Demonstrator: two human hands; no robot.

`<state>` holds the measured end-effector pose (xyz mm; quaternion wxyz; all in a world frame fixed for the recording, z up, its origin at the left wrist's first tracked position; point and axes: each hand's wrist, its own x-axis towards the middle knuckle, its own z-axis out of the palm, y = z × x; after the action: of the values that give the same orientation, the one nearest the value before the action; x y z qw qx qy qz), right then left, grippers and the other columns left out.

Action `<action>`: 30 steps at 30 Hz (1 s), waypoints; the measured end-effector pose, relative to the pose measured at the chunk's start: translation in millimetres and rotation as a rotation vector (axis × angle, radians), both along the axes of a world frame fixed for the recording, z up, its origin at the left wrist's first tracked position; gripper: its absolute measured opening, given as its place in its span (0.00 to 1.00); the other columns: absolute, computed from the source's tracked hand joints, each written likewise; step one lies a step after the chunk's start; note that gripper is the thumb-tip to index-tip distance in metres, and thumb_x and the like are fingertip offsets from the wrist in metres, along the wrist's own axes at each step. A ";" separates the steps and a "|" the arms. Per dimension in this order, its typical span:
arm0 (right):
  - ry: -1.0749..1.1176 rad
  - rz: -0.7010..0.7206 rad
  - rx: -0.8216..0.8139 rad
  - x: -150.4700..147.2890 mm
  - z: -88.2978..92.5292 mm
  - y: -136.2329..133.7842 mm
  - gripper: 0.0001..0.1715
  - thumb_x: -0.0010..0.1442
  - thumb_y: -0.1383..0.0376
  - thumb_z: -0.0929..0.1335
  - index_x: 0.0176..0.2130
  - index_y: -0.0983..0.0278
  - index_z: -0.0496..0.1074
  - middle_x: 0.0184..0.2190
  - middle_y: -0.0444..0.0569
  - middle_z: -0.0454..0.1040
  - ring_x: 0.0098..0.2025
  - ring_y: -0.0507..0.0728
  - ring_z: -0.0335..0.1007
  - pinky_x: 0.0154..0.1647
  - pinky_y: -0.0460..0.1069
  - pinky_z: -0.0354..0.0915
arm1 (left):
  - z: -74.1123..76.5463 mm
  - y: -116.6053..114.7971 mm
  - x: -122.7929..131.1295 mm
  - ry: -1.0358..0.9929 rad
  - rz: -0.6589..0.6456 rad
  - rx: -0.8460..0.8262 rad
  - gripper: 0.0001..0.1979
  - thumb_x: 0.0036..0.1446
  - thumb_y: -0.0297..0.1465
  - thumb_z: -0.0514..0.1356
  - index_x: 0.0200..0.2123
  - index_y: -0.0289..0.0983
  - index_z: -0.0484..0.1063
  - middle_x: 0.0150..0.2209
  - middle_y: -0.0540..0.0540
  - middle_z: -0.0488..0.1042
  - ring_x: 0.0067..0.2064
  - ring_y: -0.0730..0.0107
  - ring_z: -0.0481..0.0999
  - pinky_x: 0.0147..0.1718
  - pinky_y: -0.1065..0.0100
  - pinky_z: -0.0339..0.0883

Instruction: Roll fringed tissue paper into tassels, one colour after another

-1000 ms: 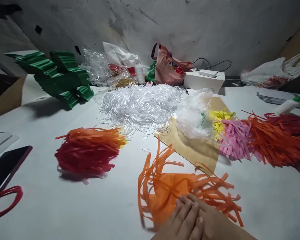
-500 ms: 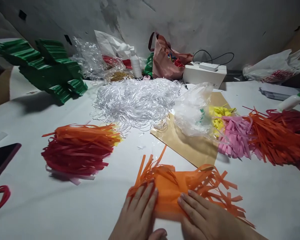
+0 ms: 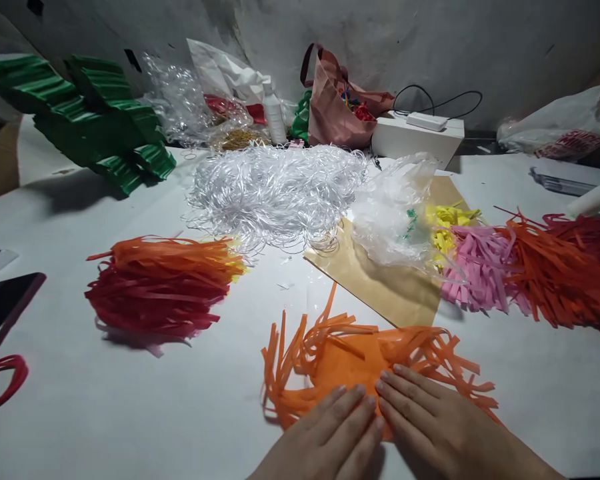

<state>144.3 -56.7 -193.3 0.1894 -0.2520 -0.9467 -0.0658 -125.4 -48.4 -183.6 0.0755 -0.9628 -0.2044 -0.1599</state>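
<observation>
An orange sheet of tissue paper (image 3: 350,360) with fringed strips at both sides lies flat on the white table (image 3: 180,413) in front of me. My left hand (image 3: 330,433) rests on its near edge, fingers stretched out and side by side. Just right of it, my right hand (image 3: 430,413) presses flat on the paper's right half, fingers also extended. The fingertips of both hands almost meet near the middle. Parts of the near edge are hidden under the hands.
A red and orange fringe bundle (image 3: 155,293) lies left, near a phone (image 3: 10,307) and red cord (image 3: 10,387). Behind are white string (image 3: 275,193), a brown envelope (image 3: 380,290) and a plastic bag (image 3: 395,220). Pink tassels (image 3: 480,267) and orange tassels (image 3: 560,273) lie right.
My left hand has slid right, from the paper's left fringe to its middle near edge. My right hand has shifted slightly right and stays flat. The left fringe is now uncovered.
</observation>
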 end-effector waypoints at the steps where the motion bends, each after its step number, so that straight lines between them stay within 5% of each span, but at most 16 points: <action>1: -0.002 -0.005 -0.011 3.4 1.9 0.1 0.20 0.66 0.74 0.61 0.51 0.70 0.76 0.53 0.57 0.78 0.58 0.62 0.73 0.64 0.59 0.66 | -3.2 3.3 7.8 0.046 -0.029 -0.043 0.19 0.67 0.27 0.54 0.59 0.37 0.69 0.60 0.47 0.74 0.62 0.62 0.69 0.62 0.62 0.60; 7: -0.005 -0.058 -0.038 15.8 16.1 -1.2 0.22 0.66 0.77 0.59 0.49 0.70 0.77 0.51 0.55 0.79 0.57 0.61 0.74 0.66 0.58 0.64 | -16.5 19.7 14.2 0.182 0.115 -0.213 0.34 0.60 0.46 0.61 0.63 0.32 0.65 0.64 0.32 0.66 0.64 0.39 0.66 0.58 0.45 0.63; 13: 0.117 -0.075 -0.047 5.2 8.4 1.4 0.18 0.66 0.77 0.60 0.46 0.71 0.77 0.45 0.56 0.82 0.52 0.60 0.77 0.64 0.60 0.64 | -17.8 16.7 5.3 0.023 0.115 -0.125 0.20 0.63 0.34 0.58 0.57 0.39 0.70 0.62 0.43 0.71 0.63 0.50 0.67 0.64 0.50 0.52; 16: 0.205 -0.116 -0.148 0.6 8.3 7.4 0.18 0.70 0.75 0.58 0.46 0.70 0.75 0.42 0.55 0.82 0.49 0.58 0.77 0.61 0.57 0.66 | -15.4 16.7 2.9 0.025 0.141 -0.120 0.21 0.60 0.30 0.58 0.57 0.37 0.70 0.62 0.43 0.71 0.64 0.52 0.64 0.62 0.53 0.54; 22: 0.258 -0.245 -0.412 -8.9 16.0 21.5 0.19 0.74 0.67 0.56 0.38 0.65 0.72 0.31 0.50 0.76 0.35 0.56 0.71 0.40 0.51 0.66 | -7.8 29.7 1.6 0.001 0.281 -0.022 0.34 0.56 0.52 0.61 0.57 0.33 0.71 0.58 0.36 0.74 0.57 0.45 0.68 0.53 0.52 0.60; 30: 0.294 -0.444 -0.714 -22.4 22.2 43.1 0.15 0.72 0.67 0.59 0.33 0.62 0.68 0.30 0.44 0.73 0.31 0.53 0.67 0.33 0.47 0.59 | -8.4 33.7 -3.3 -0.187 0.327 -0.198 0.14 0.63 0.29 0.56 0.51 0.41 0.75 0.52 0.44 0.77 0.55 0.51 0.69 0.54 0.52 0.55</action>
<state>122.0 -13.7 -171.0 0.2046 -0.5056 -0.7960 0.2626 -128.6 -14.7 -192.0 -0.0137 -0.9006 -0.3786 -0.2132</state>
